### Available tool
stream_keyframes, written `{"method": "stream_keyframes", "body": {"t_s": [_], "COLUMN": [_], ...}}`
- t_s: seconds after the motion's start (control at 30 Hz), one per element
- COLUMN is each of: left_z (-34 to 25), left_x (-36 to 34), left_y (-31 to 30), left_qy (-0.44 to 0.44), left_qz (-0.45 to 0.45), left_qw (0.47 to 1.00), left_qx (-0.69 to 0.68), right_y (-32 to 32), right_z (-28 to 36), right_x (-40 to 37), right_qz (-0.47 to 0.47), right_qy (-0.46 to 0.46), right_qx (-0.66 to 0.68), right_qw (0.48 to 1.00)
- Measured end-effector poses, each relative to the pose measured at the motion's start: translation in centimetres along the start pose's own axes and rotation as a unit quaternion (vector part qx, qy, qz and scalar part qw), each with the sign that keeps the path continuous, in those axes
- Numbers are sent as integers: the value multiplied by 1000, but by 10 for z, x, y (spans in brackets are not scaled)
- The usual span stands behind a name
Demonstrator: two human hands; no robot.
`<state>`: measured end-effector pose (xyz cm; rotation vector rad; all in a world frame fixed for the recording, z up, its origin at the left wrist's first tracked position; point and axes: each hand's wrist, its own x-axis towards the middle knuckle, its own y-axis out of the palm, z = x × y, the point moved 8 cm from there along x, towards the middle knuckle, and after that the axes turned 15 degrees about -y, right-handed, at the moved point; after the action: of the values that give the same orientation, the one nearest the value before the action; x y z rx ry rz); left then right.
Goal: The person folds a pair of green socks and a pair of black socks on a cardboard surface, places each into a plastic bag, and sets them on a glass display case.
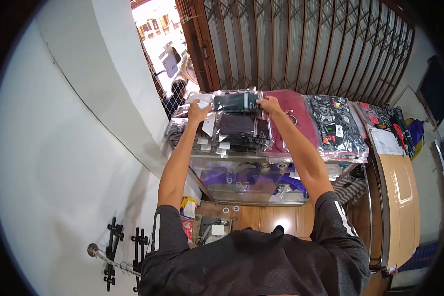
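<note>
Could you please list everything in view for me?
green packet: one, dark, between the hands
dark packets: several, black, nearer the person
maroon packet: one, maroon, right of green
patterned packet: one, black, white, further right
glass case: one, clear, underneath
folding gate: one, brown-grey, behind
cardboard: one, brown, far right
rings: two, white, floor
wall racks: two, black, left
person outside: one, dark, upper left
left hand: one, bare, left of green
right hand: one, bare, green's right end

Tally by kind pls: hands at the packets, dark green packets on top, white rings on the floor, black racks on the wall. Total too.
Left hand and right hand: 2
Dark green packet: 1
White rings: 2
Black racks: 2
Total: 7
</note>
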<state>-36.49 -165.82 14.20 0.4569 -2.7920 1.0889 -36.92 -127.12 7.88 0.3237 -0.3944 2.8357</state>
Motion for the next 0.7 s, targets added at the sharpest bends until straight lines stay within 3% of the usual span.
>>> {"method": "stream_keyframes", "body": {"t_s": [0.1,0.37,0.47,0.53,0.6,0.7], "left_z": [-10,-21,-23,-37,-54,-108], "left_x": [-6,-25,-26,-41,-62,-130], "left_y": [2,-11,-16,-30,-39,-50], "left_qy": [5,-5,-18,2,11,158], "left_qz": [45,25,33,-21,-30,-61], "left_qw": [997,990,986,986,989,985], "left_qx": [64,135,164,166,145,36], "right_y": [-14,-19,-40,-53,-74,-112], "right_z": [-3,-5,40,52,83,103], "right_x": [-11,-20,-54,-67,-103,-160], "right_qz": [-23,2,-38,-60,-64,-102], "right_qy": [10,-2,-56,-119,-131,-192], "right_qx": [-217,-147,-209,-231,-168,-76], "right_qw": [976,989,976,964,975,973]}}
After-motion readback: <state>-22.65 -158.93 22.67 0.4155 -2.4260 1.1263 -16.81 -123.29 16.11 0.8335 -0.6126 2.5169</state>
